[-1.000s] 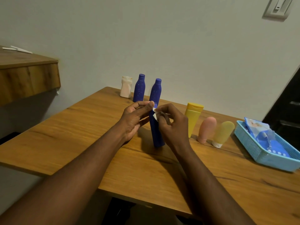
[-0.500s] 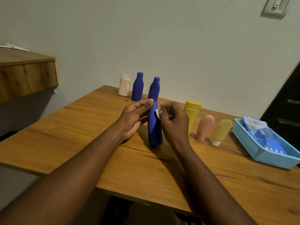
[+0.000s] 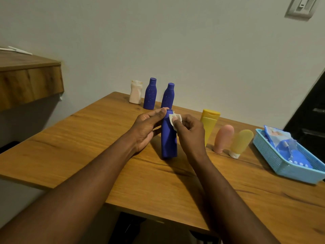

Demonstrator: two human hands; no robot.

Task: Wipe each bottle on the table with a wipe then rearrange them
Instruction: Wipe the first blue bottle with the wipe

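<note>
Pale grey wall backs a brown wooden table (image 3: 84,138). Along its far edge stands a row: a squat white plastic bottle (image 3: 135,92), a speckled blue bottle (image 3: 150,95), a second blue bottle (image 3: 168,98), a yellow flip-cap tube (image 3: 210,124), a pink soft squeeze bottle (image 3: 224,138) and a yellow soft squeeze bottle (image 3: 241,141), these last two cap down. At the right, a light blue mesh plastic basket (image 3: 270,155) holds a wipes packet (image 3: 281,141).

In front of the row, near the table's middle, a dark blue cylindrical plastic bottle (image 3: 168,141) stands upright on its base. Its top lines up with the second blue bottle behind, so where one ends and the other begins is hard to read. The left hand (image 3: 147,127) grips its upper part, thumb at the top. The right hand (image 3: 190,132) pinches a small white wipe (image 3: 175,119) against the upper right shoulder. The two hands sit close together, either side of the bottle's top.

The bottle looks light, stiff and smooth. Being tall and narrow, it would probably tip under a sideways rub, and a damp wipe may leave it slippery. A firm hold round the mid-body seems the safer grip while the wipe travels down. The soft squeeze bottles will likely give under pressure and are better lifted.
</note>
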